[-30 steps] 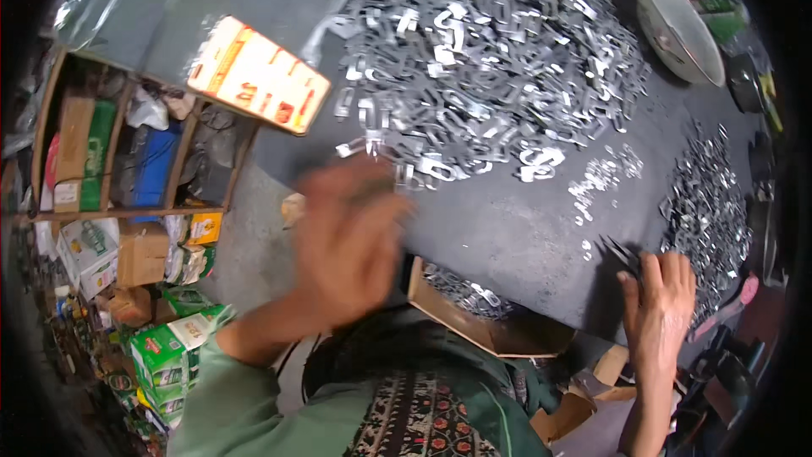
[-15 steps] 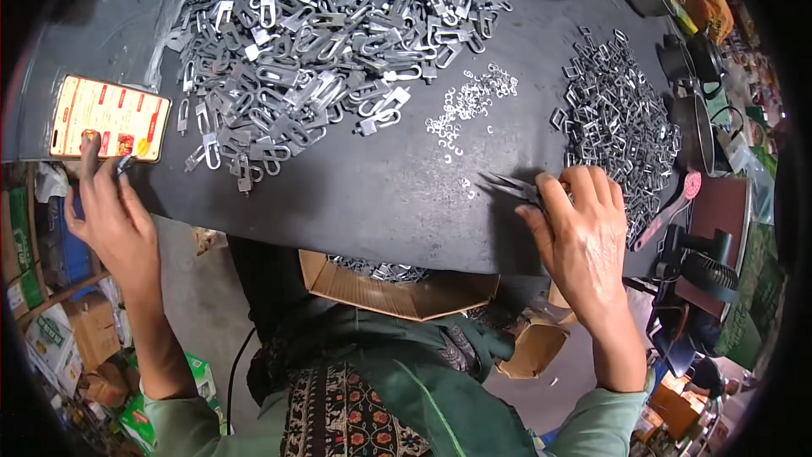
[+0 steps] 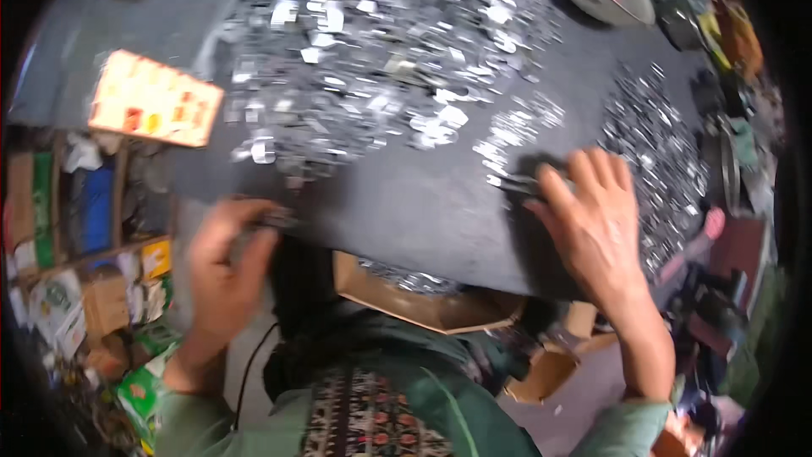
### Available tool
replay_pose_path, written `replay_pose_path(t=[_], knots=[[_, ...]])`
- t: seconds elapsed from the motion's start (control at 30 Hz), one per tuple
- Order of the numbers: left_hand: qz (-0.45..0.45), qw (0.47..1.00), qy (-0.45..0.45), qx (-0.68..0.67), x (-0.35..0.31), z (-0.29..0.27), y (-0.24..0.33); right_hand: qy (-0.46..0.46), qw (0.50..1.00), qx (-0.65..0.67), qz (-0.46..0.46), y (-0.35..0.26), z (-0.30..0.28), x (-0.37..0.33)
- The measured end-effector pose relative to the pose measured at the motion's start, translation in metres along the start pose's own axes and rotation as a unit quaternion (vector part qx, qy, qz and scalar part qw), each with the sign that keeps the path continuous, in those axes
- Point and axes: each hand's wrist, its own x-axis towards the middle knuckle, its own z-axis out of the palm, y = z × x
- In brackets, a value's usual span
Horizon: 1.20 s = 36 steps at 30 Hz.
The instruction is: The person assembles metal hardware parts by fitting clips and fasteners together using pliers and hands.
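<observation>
"Tweezers (image 3: 518, 184) first: how do the fingers stand?"

"The right hand (image 3: 594, 218) has thumb and fingers clamped on them, above the surface (image 3: 406, 220), by its near edge, right of the middle. The left hand (image 3: 227, 261) seems to pinch a dark piece (image 3: 280, 218), too blurred to name, by the near edge's left end."

"Are the tips closed?"

"I cannot tell. They point toward small silver clips (image 3: 512, 134)."

"Any advice?"

"Squeeze lightly, come in low, and pick from the loose fringe, where clips shouldn't tangle."

"And farther out?"

"Metal loops (image 3: 655, 173) heap toward the right edge; I'd mind the wrist there."
</observation>
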Motion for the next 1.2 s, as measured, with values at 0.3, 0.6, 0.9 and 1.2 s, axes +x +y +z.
replay_pose_path(t=[0.3, 0.6, 0.9, 1.2], knots=[[0.077, 0.995, 0.034, 0.045, 0.011, 0.007, -0.016, -0.013, 1.000, -0.002, -0.004, -0.003, -0.008, -0.006], [0.148, 0.879, 0.194, 0.409, 0.038, -0.028, -0.025, -0.023, 0.997, 0.071, -0.033, -0.017, -0.020, -0.019], [0.156, 0.878, 0.185, 0.413, 0.038, -0.032, -0.018, -0.002, 0.995, 0.093, -0.036, -0.019, -0.019, -0.027], [-0.169, 0.836, -0.328, -0.407, -0.009, 0.045, 0.034, 0.024, 0.983, 0.171, -0.069, -0.040, -0.039, -0.016]])
